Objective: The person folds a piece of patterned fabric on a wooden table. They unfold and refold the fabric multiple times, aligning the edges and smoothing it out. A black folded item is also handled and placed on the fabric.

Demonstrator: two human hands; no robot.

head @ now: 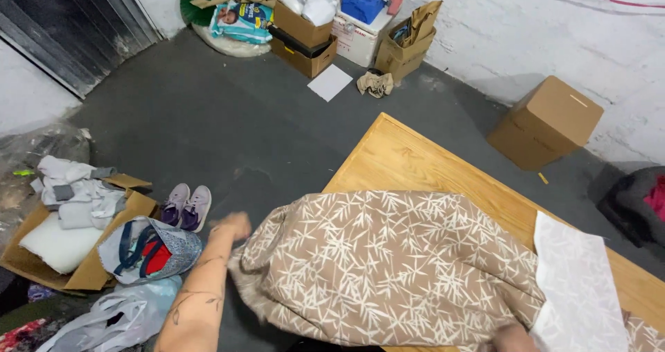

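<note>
Brown leaf-print cloth [388,269] right under you, draped over the wooden table [402,158]; your left hand [232,226] grips its edge, your right hand [514,337] pins it near white paper [578,290].

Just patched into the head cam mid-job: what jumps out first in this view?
The big brown fabric with a white leaf print spread over the wooden table dominates the centre. The left hand grips its left edge, while the right hand is at the bottom edge beside a white patterned sheet. Cardboard boxes cluster against the far wall.
</note>
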